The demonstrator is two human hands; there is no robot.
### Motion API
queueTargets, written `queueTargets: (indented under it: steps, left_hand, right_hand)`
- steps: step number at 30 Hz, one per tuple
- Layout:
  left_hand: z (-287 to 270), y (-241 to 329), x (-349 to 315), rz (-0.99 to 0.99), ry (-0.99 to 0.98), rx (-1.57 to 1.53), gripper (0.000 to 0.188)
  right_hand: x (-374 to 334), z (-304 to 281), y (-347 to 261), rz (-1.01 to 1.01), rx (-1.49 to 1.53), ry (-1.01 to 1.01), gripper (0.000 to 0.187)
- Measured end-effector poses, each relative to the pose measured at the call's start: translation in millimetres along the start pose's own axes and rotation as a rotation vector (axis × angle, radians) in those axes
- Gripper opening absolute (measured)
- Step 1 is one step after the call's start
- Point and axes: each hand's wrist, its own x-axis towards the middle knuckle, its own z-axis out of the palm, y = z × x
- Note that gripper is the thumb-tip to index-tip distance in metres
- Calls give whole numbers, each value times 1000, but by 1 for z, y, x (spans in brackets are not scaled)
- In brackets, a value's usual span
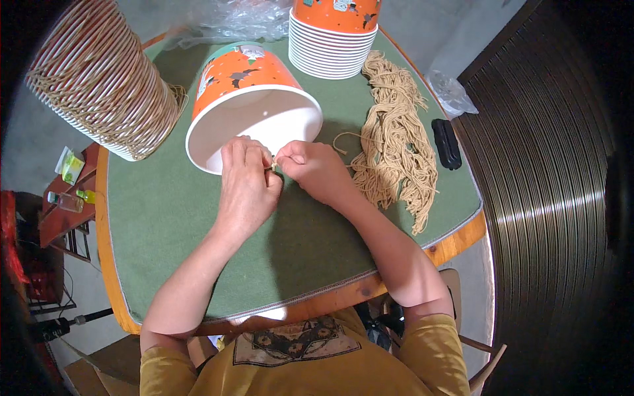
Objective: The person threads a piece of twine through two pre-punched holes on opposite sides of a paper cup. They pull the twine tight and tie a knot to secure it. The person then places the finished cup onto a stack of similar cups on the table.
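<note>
An orange paper bucket [228, 74] with dark bat pictures and a white inside lies tipped on its side, its mouth facing me. At its near rim my left hand [247, 181] is closed, fingers curled at the rim and pinching a short bit of beige cord [273, 166]. Close beside it, my right hand [316, 170] is closed too, thumb and forefinger pinching the same cord. Most of what lies inside the fingers is hidden. A heap of loose beige cords [396, 132] lies to the right of my right hand, one strand curling out toward it.
A tall nested stack of buckets strung with cords [109, 79] leans at the left. More stacked orange buckets [333, 46] stand at the back, near clear plastic wrap [231, 20]. A black oblong object [446, 144] sits near the right edge of the green-covered table [165, 251].
</note>
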Motion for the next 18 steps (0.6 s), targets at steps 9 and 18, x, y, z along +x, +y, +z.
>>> queueTargets:
  steps: [9, 18]
  left_hand:
    - [5, -7, -1, 83, 44, 6, 15]
    - [1, -14, -1, 20, 7, -48, 18]
  right_hand:
    - [-1, 2, 2, -26, 11, 24, 28]
    - [-8, 4, -1, -78, -159, 91, 13]
